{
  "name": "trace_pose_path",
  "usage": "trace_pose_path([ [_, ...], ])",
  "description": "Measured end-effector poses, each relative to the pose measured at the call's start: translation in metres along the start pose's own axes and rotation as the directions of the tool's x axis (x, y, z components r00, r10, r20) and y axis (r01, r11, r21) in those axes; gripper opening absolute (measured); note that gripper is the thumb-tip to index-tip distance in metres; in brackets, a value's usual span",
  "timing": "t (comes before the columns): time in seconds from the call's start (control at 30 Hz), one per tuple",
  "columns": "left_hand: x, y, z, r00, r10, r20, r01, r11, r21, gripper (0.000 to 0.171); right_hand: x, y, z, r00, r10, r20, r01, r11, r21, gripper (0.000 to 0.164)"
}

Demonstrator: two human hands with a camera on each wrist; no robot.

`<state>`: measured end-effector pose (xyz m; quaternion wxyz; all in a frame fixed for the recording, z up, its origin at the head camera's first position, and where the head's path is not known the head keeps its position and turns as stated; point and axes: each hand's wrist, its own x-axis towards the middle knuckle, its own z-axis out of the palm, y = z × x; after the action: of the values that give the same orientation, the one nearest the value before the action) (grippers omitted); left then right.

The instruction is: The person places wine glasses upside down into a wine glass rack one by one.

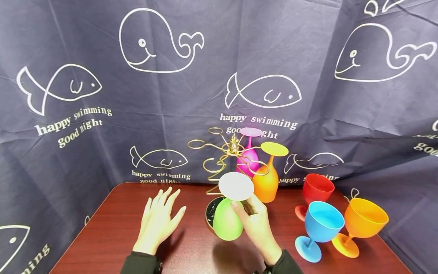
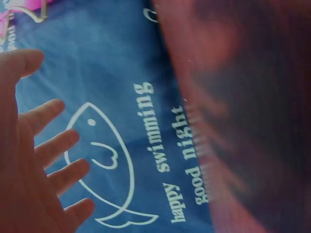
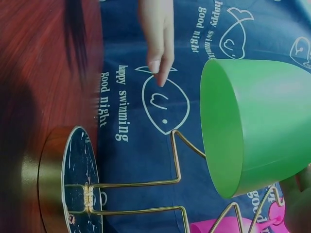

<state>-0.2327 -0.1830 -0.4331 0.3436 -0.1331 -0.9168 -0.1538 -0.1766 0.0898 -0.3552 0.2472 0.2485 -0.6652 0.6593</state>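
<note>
My right hand [image 1: 260, 230] pinches an upside-down green goblet [image 1: 228, 222] at its stem, just below the pale foot on top. In the right wrist view the goblet's open rim faces the round base [image 3: 51, 179] of a gold wire goblet rack [image 1: 234, 146]. The bowl overlaps that base in the head view, in front of the rack's looped arms. Upside down on the rack hang a magenta goblet [image 1: 247, 160] and an orange goblet [image 1: 266, 182]. My left hand [image 1: 158, 222] is held over the table left of the rack, fingers spread, holding nothing.
Three goblets stand upright at the right: a red goblet [image 1: 318, 188], a blue goblet [image 1: 323, 222] and an orange goblet [image 1: 365, 219]. The reddish-brown table [image 1: 113, 228] ends at a dark printed cloth [image 1: 191, 99] behind it. Several rack loops on the left hold no goblet.
</note>
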Motion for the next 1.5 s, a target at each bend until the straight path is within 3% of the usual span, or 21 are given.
trace_pose_path([
  [0.43,-0.006,-0.012,0.011,0.999,-0.025,0.043,0.024,0.999,0.034,0.056,0.0,0.028,-0.004,1.0,0.006,0.026,-0.005,1.0,-0.002,0.033],
  [0.7,-0.013,-0.017,0.017,0.997,-0.033,0.064,0.031,0.999,0.035,0.058,0.005,0.004,-0.004,0.998,-0.061,0.019,0.062,0.995,-0.074,0.024],
  [0.87,-0.013,-0.019,0.018,0.997,-0.039,0.071,0.037,0.999,0.036,0.058,0.014,-0.007,-0.002,0.999,-0.045,0.018,0.046,0.995,-0.091,0.02],
  [1.23,-0.012,-0.019,0.016,0.992,-0.06,0.112,0.057,0.998,0.03,0.059,0.048,-0.004,0.002,0.999,-0.037,0.029,0.037,0.999,0.007,0.013],
  [1.5,-0.012,-0.019,0.016,0.993,-0.056,0.108,0.054,0.998,0.023,0.058,0.056,0.002,-0.002,1.0,0.016,-0.019,-0.017,0.999,-0.048,0.019],
])
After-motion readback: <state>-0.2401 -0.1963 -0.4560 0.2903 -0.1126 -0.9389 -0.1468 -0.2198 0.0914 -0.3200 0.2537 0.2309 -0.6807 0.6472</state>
